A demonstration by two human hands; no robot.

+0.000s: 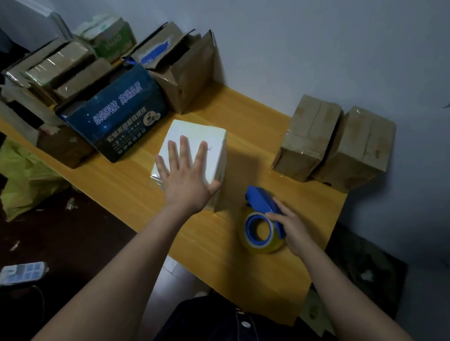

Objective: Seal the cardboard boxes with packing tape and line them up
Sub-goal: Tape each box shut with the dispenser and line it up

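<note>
While on white box (201, 132), hands (185, 179) (left)

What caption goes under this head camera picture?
Left hand presses flat on a white box while right hand grips the blue tape dispenser.

You have only one view, from the camera worn on your head. It looks forward and steeply down, past your own chest and both forearms, onto the wooden table (126, 185), so you see the tabletop from above. The lens is wide and the frame is tilted, so the table lies obliquely across it. The view is near. Your left hand (185, 179) on the white box (201, 134) and your right hand (292, 227) at the tape dispenser (260, 202) sit close to the middle. The wall (314, 24) fills the top and the right side, and the dark floor (74, 240) fills the left.
</note>
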